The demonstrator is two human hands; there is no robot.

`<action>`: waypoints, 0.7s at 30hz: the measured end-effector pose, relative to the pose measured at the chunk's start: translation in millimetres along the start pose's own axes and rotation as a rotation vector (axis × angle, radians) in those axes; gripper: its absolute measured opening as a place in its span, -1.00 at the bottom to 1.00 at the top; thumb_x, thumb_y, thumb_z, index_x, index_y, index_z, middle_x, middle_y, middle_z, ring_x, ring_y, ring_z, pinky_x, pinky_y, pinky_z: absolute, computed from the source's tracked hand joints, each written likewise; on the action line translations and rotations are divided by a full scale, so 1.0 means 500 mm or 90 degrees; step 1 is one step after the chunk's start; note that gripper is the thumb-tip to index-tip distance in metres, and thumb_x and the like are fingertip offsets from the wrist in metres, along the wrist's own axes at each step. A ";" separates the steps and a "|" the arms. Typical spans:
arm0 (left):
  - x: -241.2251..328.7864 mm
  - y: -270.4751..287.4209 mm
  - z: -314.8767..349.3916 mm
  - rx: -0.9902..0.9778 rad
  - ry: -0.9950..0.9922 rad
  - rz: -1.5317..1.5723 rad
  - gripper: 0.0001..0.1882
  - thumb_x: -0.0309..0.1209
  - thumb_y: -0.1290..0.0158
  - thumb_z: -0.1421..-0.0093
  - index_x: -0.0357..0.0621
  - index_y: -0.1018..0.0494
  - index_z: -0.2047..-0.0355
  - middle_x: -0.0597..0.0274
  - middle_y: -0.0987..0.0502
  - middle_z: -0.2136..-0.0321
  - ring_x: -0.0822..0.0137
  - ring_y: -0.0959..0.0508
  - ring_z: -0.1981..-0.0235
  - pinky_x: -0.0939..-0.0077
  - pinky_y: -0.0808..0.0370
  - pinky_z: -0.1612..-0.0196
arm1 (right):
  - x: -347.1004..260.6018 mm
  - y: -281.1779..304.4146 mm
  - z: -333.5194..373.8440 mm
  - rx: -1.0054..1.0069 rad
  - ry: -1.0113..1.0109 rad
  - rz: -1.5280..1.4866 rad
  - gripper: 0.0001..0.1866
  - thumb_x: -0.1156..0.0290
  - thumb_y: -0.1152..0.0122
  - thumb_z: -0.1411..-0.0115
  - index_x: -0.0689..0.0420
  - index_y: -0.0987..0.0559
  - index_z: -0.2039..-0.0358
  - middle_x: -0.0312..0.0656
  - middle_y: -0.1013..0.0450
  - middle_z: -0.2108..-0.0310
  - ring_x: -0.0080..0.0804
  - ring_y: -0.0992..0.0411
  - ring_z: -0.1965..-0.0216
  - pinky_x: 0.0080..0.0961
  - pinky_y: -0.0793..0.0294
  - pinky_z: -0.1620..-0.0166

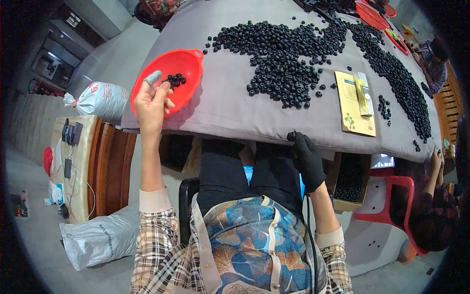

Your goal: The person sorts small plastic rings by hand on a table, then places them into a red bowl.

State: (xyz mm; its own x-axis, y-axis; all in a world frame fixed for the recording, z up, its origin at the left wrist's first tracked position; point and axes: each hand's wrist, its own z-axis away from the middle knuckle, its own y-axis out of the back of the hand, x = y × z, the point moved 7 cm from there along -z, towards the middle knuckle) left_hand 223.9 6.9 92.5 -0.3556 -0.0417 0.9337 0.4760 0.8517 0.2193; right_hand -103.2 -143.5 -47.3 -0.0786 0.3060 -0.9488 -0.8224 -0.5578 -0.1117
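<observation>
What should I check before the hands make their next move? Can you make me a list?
1. Red bowl has room: ok, only a small cluster of black pieces inside.
2. Left hand at the bowl: ok, it shows in front of the bowl; whether it touches the rim, cannot tell.
3. Right hand covered: ok, it wears a black glove.
4. Left hand covered: not ok, just a grey cover on one fingertip.
5. Something in the right hand's fingers: cannot tell, dark on dark.
6. Big pile all together: not ok, a few strays lie apart.
</observation>
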 end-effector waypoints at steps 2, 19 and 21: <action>-0.008 -0.025 0.006 -0.004 -0.047 -0.019 -0.74 -0.49 0.02 -0.13 -0.23 -0.38 0.13 0.38 -0.41 0.62 0.66 -0.32 0.70 0.77 -0.22 0.69 | -0.008 0.004 -0.004 -0.039 0.198 0.206 -0.71 0.41 0.07 -0.17 0.27 -0.44 0.13 -0.07 -0.39 0.13 -0.30 -0.35 0.11 -0.49 -0.28 0.02; -0.121 -0.402 0.047 -0.173 -0.216 -0.417 -0.80 -0.40 -0.09 0.03 -0.27 -0.36 0.46 -0.04 -0.40 0.46 -0.02 -0.45 0.44 0.16 -0.39 0.36 | -0.028 -0.024 0.010 -0.053 0.385 0.455 -0.63 0.59 0.07 -0.03 0.23 -0.43 0.09 -0.01 -0.37 0.13 -0.17 -0.33 0.06 -0.39 -0.29 -0.01; -0.133 -0.397 0.045 -0.196 -0.210 -0.431 -0.80 -0.40 -0.08 0.01 -0.28 -0.35 0.46 -0.07 -0.40 0.45 -0.06 -0.44 0.43 0.13 -0.39 0.34 | 0.021 0.004 -0.013 -0.025 0.128 0.203 -0.63 0.62 0.09 -0.04 0.23 -0.42 0.09 -0.02 -0.38 0.13 -0.15 -0.34 0.08 -0.40 -0.29 0.00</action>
State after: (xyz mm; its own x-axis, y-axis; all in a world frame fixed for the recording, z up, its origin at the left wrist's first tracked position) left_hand 135.0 -147.5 -19.4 -0.8415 -0.2990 0.4499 0.2554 0.5137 0.8191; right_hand -102.0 -146.6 -59.7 -0.2110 -0.0433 -0.9765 -0.7519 -0.6312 0.1904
